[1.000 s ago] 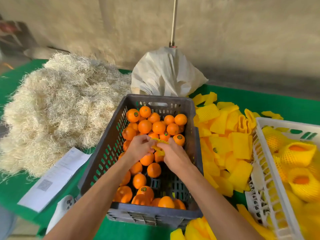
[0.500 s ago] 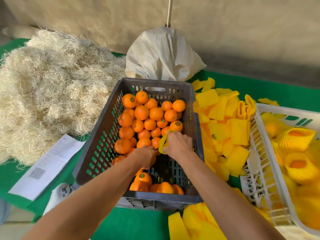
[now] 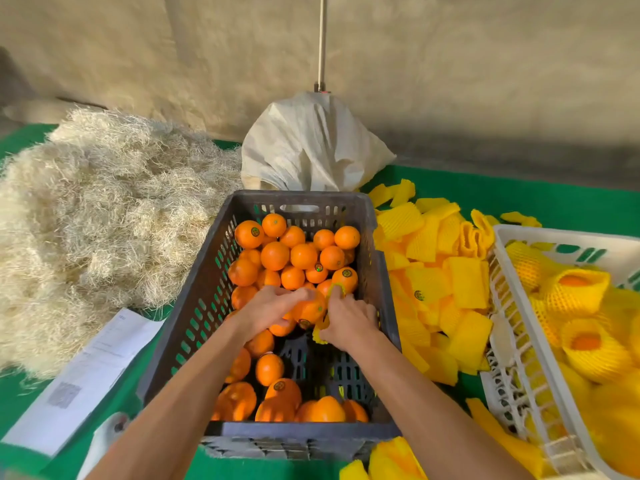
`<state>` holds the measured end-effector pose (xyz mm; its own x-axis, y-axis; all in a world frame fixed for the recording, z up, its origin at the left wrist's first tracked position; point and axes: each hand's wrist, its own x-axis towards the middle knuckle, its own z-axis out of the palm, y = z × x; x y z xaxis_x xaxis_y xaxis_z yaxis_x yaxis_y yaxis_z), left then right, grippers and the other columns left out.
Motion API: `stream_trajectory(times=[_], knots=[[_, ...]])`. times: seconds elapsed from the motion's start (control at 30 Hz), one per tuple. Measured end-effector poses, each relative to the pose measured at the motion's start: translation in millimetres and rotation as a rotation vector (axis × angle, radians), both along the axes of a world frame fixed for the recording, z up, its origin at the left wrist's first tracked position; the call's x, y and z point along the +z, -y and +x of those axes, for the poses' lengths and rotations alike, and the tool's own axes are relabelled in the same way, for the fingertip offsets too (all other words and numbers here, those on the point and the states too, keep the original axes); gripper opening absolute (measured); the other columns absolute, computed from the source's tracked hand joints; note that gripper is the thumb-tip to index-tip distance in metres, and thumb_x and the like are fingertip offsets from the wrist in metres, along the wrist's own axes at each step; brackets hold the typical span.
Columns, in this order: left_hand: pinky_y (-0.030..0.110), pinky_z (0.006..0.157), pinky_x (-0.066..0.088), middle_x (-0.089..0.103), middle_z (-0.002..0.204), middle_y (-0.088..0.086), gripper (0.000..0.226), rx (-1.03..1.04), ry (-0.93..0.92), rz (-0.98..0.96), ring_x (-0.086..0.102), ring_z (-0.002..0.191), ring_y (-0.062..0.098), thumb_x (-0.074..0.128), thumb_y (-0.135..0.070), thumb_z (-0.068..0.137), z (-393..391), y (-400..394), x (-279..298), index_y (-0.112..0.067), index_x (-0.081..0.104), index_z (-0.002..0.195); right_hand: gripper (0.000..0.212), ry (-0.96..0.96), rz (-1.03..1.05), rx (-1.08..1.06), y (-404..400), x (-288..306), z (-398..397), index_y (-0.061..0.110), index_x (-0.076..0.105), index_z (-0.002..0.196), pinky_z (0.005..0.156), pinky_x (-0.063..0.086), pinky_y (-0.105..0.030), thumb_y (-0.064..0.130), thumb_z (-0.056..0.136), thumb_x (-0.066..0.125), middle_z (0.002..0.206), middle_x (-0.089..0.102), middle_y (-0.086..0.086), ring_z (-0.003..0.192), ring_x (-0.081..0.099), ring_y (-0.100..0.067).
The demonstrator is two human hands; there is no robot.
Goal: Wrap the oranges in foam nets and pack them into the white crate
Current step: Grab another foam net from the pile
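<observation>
nearest the camera, both bare forearms reach forward into the dark grey crate (image 3: 194, 306), which sits on the green table cover (image 3: 519, 192). loose oranges (image 3: 275, 255) fill its far half and lie along its near wall, with bare floor showing between.

left hand (image 3: 268, 308): fingers curled over one orange (image 3: 310, 308) mid-crate, gripping it from the left side. right hand (image 3: 349, 322): fingers bent, pinching a yellow foam net (image 3: 320, 332); the net edge shows below the knuckles and again as a loop above the fingertips, just beside the gripped orange. whether the net is already around the fruit cannot be told.

right of the grey crate: a heap of flat yellow foam nets (image 3: 450, 271), some spilling toward the near edge. further right, the white crate (image 3: 502, 271), holding oranges already sleeved in nets (image 3: 585, 344).

left: a printed paper sheet (image 3: 86, 372), then a large pile of pale straw-like fibre (image 3: 104, 209). behind the grey crate: a white sack (image 3: 311, 147) around a thin pole (image 3: 322, 39), then a pale wall.
</observation>
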<state>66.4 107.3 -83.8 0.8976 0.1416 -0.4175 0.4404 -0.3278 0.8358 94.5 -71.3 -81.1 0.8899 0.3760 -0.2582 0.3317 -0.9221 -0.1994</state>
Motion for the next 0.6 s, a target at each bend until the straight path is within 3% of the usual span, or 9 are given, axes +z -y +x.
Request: stream_trajectory(times=[0.03, 0.1, 0.2, 0.3, 0.47, 0.6], knots=[[0.035, 0.090, 0.061, 0.071, 0.121, -0.004, 0.070, -0.018, -0.046, -0.177, 0.067, 0.113, 0.015, 0.077, -0.071, 0.066, 0.1, 1.0, 1.3, -0.021, 0.073, 0.115, 0.084, -0.011, 0.073, -0.018, 0.9, 0.7, 1.6, 0.011, 0.032, 0.140, 0.090, 0.046, -0.048, 0.049, 0.082, 0.077, 0.130, 0.058, -0.016, 0.119, 0.058, -0.040], [0.045, 0.103, 0.056, 0.069, 0.135, 0.005, 0.080, -0.069, -0.107, -0.368, 0.065, 0.125, 0.026, 0.077, -0.067, 0.069, 0.2, 2.3, 6.0, -0.024, 0.064, 0.135, 0.091, -0.037, 0.191, -0.044, 1.5, 3.3, 3.4, 0.016, 0.029, 0.144, 0.092, 0.046, -0.049, 0.055, 0.078, 0.078, 0.129, 0.060, -0.014, 0.120, 0.058, -0.041], [0.048, 0.110, 0.049, 0.069, 0.135, 0.011, 0.079, -0.107, -0.160, -0.516, 0.064, 0.127, 0.032, 0.070, -0.066, 0.075, 3.1, -4.7, 10.6, -0.019, 0.062, 0.139, 0.098, -0.090, 0.247, -0.054, -0.5, 5.4, 2.8, 0.020, 0.025, 0.148, 0.092, 0.047, -0.050, 0.056, 0.074, 0.077, 0.129, 0.060, -0.013, 0.120, 0.058, -0.042], [0.054, 0.107, 0.050, 0.063, 0.141, 0.019, 0.072, -0.112, -0.175, -0.688, 0.060, 0.131, 0.039, 0.066, -0.064, 0.084, 6.3, -10.2, 8.4, -0.016, 0.065, 0.138, 0.085, -0.125, 0.301, -0.067, -0.2, 4.4, 2.0, 0.023, 0.032, 0.136, 0.089, 0.049, -0.046, 0.050, 0.070, 0.077, 0.119, 0.063, -0.010, 0.114, 0.060, -0.041], [0.049, 0.103, 0.053, 0.066, 0.139, 0.015, 0.076, -0.163, -0.148, -0.633, 0.064, 0.127, 0.035, 0.068, -0.066, 0.081, 8.2, -5.4, 10.1, -0.018, 0.063, 0.139, 0.072, -0.123, 0.375, -0.091, 0.7, 6.5, 2.7, 0.023, 0.041, 0.125, 0.081, 0.044, -0.041, 0.050, 0.070, 0.079, 0.114, 0.064, -0.007, 0.109, 0.062, -0.039], [0.047, 0.098, 0.058, 0.074, 0.126, 0.009, 0.072, -0.154, -0.055, -0.365, 0.073, 0.113, 0.029, 0.064, -0.067, 0.081, 6.7, 0.6, 11.0, -0.022, 0.059, 0.137, 0.070, -0.141, 0.379, -0.093, -1.6, 8.2, 3.0, 0.021, 0.048, 0.127, 0.090, 0.050, -0.047, 0.048, 0.073, 0.083, 0.123, 0.063, -0.007, 0.113, 0.060, -0.037]])
